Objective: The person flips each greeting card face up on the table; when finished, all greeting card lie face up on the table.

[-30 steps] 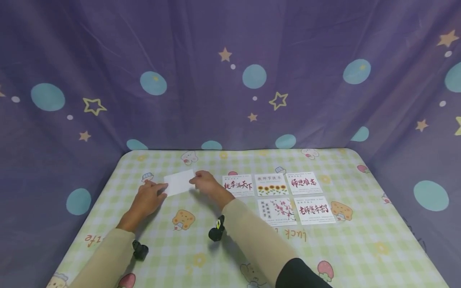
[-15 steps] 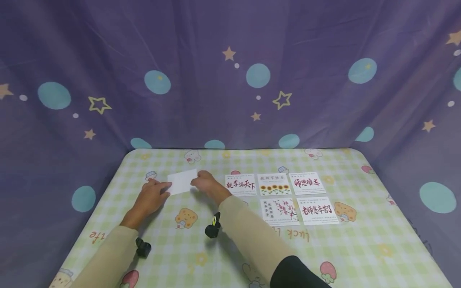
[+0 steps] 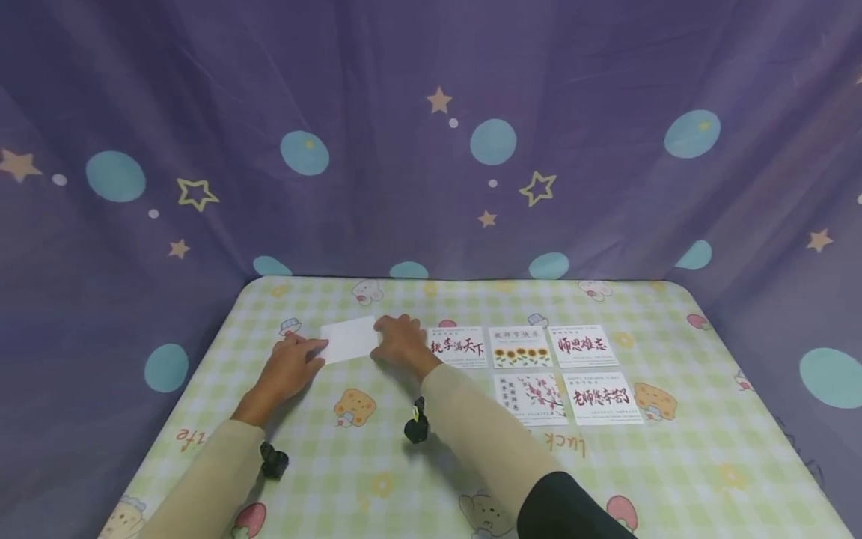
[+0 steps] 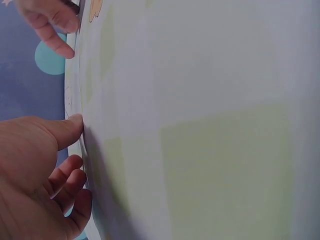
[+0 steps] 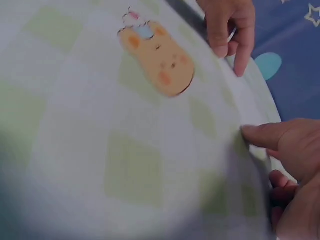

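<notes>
A blank white card (image 3: pixel 349 339) sits at the far left-middle of the table (image 3: pixel 471 464), tilted, between both hands. My left hand (image 3: pixel 304 352) pinches its left edge, thumb on top. My right hand (image 3: pixel 384 343) holds its right edge, fingers curled over it. In the right wrist view my right hand (image 5: pixel 270 160) is at the lower right with the thumb pressed to the cloth, and my left hand (image 5: pixel 227 30) is at the top, fingers pointing down. The left wrist view shows my left hand (image 4: pixel 75 150) against the cloth, thumb forward and fingers curled.
Several printed cards lie face up right of my hands: a far row of three (image 3: pixel 519 346) and a near row of two (image 3: pixel 601 397). The tablecloth is green-checked with cartoon prints (image 3: pixel 355 407). A purple star-patterned curtain (image 3: pixel 431 150) closes off the back and sides.
Both hands keep hold of the white card. My right hand and the card have edged slightly right, toward the row of printed cards; the head view has shifted a little.
</notes>
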Demonstrator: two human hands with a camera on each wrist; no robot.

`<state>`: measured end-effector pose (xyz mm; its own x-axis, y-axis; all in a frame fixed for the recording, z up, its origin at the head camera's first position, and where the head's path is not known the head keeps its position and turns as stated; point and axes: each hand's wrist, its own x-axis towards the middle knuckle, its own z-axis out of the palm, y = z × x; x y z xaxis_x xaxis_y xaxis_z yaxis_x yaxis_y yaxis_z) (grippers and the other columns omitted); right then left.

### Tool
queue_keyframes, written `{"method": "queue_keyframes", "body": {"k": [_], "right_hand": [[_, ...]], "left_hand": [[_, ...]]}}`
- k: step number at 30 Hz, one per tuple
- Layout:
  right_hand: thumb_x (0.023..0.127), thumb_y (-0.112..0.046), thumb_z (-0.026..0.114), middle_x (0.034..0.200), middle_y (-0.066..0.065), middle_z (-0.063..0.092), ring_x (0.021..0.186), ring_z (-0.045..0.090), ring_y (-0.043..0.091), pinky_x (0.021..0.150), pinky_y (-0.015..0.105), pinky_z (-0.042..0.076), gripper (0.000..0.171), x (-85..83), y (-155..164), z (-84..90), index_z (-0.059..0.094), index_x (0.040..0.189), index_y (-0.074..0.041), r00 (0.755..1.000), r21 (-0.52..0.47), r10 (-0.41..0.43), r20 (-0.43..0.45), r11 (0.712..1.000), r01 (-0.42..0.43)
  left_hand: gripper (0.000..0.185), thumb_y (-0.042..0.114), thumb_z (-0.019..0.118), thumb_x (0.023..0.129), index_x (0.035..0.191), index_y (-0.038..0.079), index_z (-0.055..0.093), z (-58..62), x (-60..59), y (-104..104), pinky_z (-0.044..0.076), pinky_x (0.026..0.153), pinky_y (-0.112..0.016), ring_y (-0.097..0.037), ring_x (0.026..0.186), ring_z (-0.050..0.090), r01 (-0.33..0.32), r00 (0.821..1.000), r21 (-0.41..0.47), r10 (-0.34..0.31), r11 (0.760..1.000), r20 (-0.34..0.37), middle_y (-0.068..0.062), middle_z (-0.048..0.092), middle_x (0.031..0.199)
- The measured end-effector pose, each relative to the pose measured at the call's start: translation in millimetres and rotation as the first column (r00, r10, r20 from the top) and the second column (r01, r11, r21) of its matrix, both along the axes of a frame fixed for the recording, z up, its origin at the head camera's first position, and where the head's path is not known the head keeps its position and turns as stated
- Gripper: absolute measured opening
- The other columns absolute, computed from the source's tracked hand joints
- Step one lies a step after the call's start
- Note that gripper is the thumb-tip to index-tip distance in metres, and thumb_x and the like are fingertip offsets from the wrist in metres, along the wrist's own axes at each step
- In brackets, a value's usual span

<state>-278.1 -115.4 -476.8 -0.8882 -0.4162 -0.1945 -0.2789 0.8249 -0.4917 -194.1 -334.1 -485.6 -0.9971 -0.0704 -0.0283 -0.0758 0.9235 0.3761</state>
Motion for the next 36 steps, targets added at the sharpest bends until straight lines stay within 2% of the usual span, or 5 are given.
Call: {"method": "queue_keyframes", "body": {"k": [10,19,24,30,36], "right_hand": [[0.080,-0.050,0.082,0.135,0.010,0.057,0.119,0.050,0.028,0.101,0.044,0.042,0.080,-8.8,6.2,-10.0,0.050,0.150,-0.028,0.996,0.051,0.060,-0.070,0.997,-0.057],[0.091,-0.053,0.069,0.132,0.010,0.060,0.116,0.055,0.028,0.099,0.045,0.044,0.067,-16.5,8.6,-10.9,0.050,0.149,-0.025,0.981,0.063,0.129,-0.147,0.991,-0.121],[0.087,-0.051,0.072,0.138,0.010,0.057,0.119,0.053,0.028,0.101,0.045,0.043,0.075,-20.2,5.8,-7.1,0.044,0.154,-0.028,0.983,0.046,0.140,-0.120,0.990,-0.136],[0.083,-0.047,0.076,0.140,0.009,0.054,0.120,0.050,0.027,0.101,0.042,0.040,0.078,-23.4,4.1,-6.1,0.045,0.152,-0.030,0.989,-0.002,0.134,-0.067,0.991,-0.134],[0.079,-0.039,0.083,0.145,0.010,0.051,0.125,0.047,0.028,0.105,0.044,0.038,0.081,-25.0,11.9,0.9,0.046,0.150,-0.027,0.992,-0.047,0.111,0.055,0.993,-0.109]], "left_hand": [[0.041,0.015,0.065,0.097,0.138,0.006,0.063,-3.9,-1.0,-0.3,0.026,0.118,-0.067,-0.060,0.143,0.029,0.007,1.000,0.050,-0.006,0.999,-0.023,-0.031,0.057,0.132],[0.039,0.014,0.067,0.097,0.135,0.007,0.066,-1.1,1.3,-3.7,0.029,0.116,-0.067,-0.058,0.136,0.039,0.040,0.998,0.095,-0.035,0.995,-0.052,-0.030,0.058,0.127],[0.036,0.015,0.069,0.096,0.132,0.009,0.069,1.5,0.9,-11.1,0.036,0.109,-0.066,-0.050,0.119,0.052,0.086,0.994,0.090,-0.079,0.992,-0.082,-0.026,0.059,0.121],[0.033,0.016,0.071,0.095,0.127,0.011,0.072,-0.8,0.3,-18.6,0.043,0.098,-0.061,-0.041,0.106,0.053,0.105,0.991,0.107,-0.096,0.989,-0.093,-0.022,0.056,0.114],[0.032,0.016,0.074,0.093,0.124,0.010,0.074,-1.7,1.6,-13.3,0.045,0.096,-0.061,-0.038,0.102,0.054,0.127,0.989,0.134,-0.116,0.983,-0.090,-0.022,0.054,0.112]]}}
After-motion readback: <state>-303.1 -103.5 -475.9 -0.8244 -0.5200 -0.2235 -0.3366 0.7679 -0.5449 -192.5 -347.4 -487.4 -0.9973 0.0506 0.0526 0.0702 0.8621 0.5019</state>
